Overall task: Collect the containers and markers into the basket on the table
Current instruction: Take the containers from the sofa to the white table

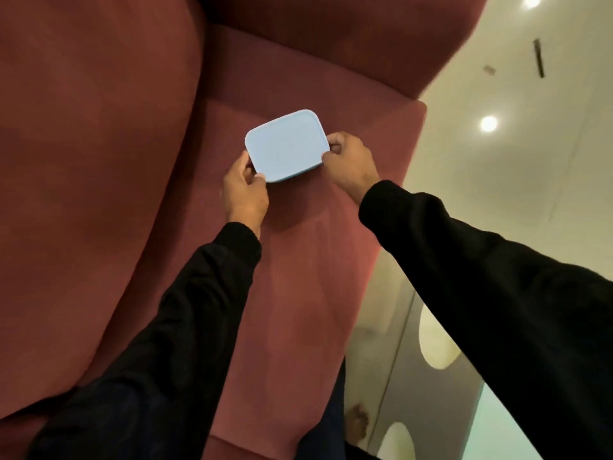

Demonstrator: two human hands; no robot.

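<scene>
Both hands, left hand (244, 190) and right hand (348, 161), are gripping 1 blue container (287, 146) with curled fingers over the red sofa (298, 277); basket unseen, so collecting is looking early.

Both arms reach forward in black sleeves (205, 293), the cuffs ending at the wrists. The left hand (243, 190) has its thumb on top of the blue container (287, 146) and its fingers curled under the near left corner. The right hand (348, 161) pinches the right edge with bent fingers.
</scene>
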